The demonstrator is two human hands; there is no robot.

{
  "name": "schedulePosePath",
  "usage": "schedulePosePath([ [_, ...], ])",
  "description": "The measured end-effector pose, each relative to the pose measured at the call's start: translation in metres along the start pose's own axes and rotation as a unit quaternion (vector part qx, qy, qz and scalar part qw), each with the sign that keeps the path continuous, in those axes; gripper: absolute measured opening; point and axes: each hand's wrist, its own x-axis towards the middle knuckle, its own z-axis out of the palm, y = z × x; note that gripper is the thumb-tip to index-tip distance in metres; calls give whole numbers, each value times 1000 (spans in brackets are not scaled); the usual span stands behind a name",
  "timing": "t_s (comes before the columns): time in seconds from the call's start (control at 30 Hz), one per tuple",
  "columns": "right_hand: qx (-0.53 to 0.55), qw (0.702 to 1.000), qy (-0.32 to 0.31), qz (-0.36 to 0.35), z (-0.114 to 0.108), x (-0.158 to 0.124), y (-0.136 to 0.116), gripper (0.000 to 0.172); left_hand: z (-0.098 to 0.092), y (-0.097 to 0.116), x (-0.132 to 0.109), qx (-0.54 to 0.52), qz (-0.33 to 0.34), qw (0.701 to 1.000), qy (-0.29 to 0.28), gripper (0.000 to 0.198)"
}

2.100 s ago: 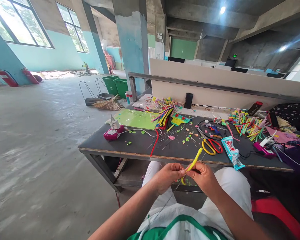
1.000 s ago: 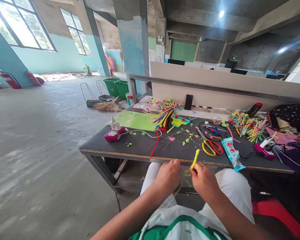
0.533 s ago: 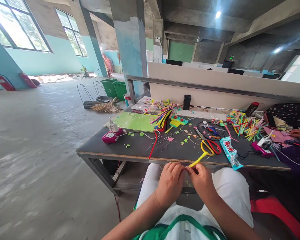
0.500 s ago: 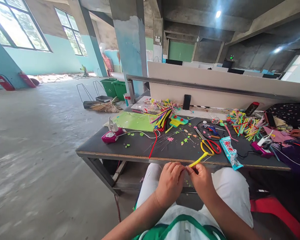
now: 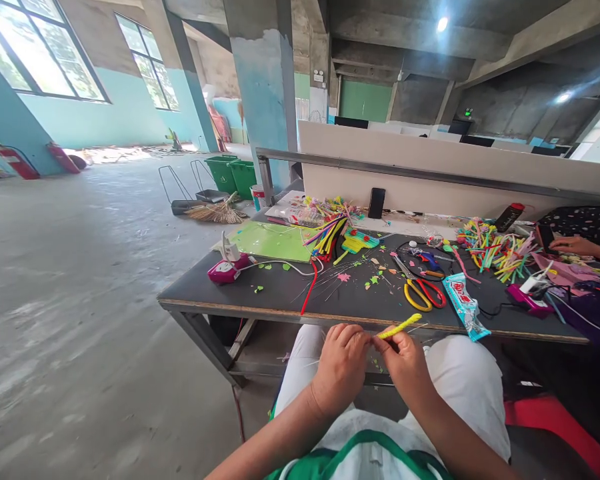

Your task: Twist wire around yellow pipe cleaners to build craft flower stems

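Head view: the right hand (image 5: 404, 360) grips a yellow chenille stem (image 5: 403, 325) between thumb and fingers, just past the near edge of the workbench (image 5: 230, 300) and above the lap. The stem's free end projects to the right and slightly upward, pointing away from the left hand (image 5: 344, 357). A thin wire extends beside this end.

The left hand is positioned back upward, with its fingers curled inward and its fingertips meeting those of the right hand at the stem's lower end. Its own grip is hidden; it cannot be told whether it clamps the stem or a wire.

Beyond the right hand, scissors (image 5: 420, 290) with one yellow and one red handle loop lie on the bench, blades directed away and to the left. A light-blue wrapper (image 5: 464, 305) lies to their right, overlapping the bench edge. A blue glue gun (image 5: 425, 255) rests behind the scissors.

Forward of the left hand, a red chenille stem (image 5: 309, 291) lies near the bench edge. Left of it sits a magenta power strip (image 5: 224, 271) with a white plug inserted. A light-green sheet (image 5: 275, 241) lies behind, adjoining a multicolored stem bundle (image 5: 331, 237). A phone (image 5: 377, 203) leans upright against the partition (image 5: 430, 183). At far right, a co-worker's hand (image 5: 573, 245) extends over the bench.
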Motion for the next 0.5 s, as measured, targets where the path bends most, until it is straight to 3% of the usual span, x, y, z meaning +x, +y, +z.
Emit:
schedulePosePath([
  [0.13, -16, 998, -5, -55, -2, -1, 3, 17, -1, -1, 4, -94, -88, 991, -30, 17],
  [0.2, -16, 997, -16, -71, -4, -1, 3, 15, -3, -3, 8, -187, -167, 964, -84, 14],
  [0.27, -2, 996, -36, -84, -6, -1, 2, 14, -6, -7, 12, -316, -252, 900, -166, 12],
  [0.33, 17, 993, -59, -103, -8, -1, 0, 15, -9, -11, 14, -439, -310, 814, -222, 16],
  [0.4, 31, 990, -77, -117, -10, -1, -2, 15, -11, -14, 15, -522, -346, 740, -246, 24],
  [0.5, 37, 989, -91, -111, -11, -1, -6, 15, -13, -16, 14, -594, -376, 661, -261, 31],
])
